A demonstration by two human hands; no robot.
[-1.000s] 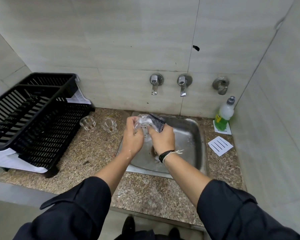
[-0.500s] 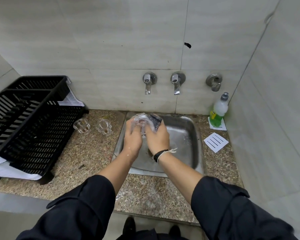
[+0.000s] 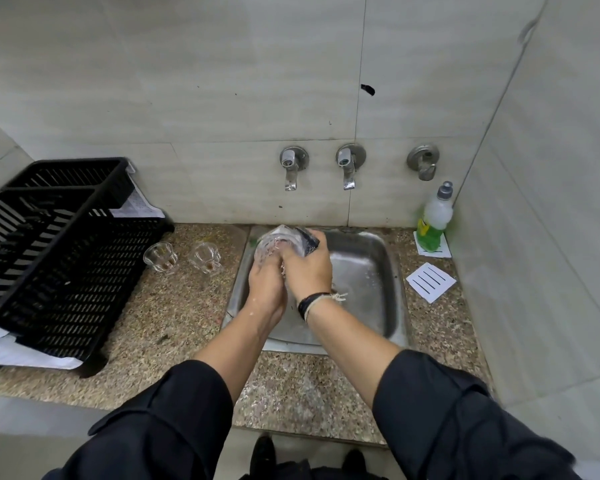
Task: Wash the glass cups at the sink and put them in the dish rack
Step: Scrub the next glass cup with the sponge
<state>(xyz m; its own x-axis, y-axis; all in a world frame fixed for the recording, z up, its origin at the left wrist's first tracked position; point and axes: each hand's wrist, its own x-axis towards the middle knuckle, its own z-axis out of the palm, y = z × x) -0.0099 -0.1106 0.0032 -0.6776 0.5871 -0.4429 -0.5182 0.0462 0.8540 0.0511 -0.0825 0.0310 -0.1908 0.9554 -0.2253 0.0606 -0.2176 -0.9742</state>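
Scrubbing a cup (image 3: 274,242) over the sink's (image 3: 394,271) back left corner: my left hand (image 3: 265,289) wraps its body, my right hand (image 3: 309,268) grips a sponge (image 3: 309,241) against it. Wet glass looks slippery and fragile; best held around the body.

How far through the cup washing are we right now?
Nothing looks finished: the black plastic dish rack shows no cups. In hand: the left hand grips a clear glass cup over the steel sink, the right hand holds a dark scrubbing sponge against it. Left: two small clear glass cups waiting on the speckled granite counter.
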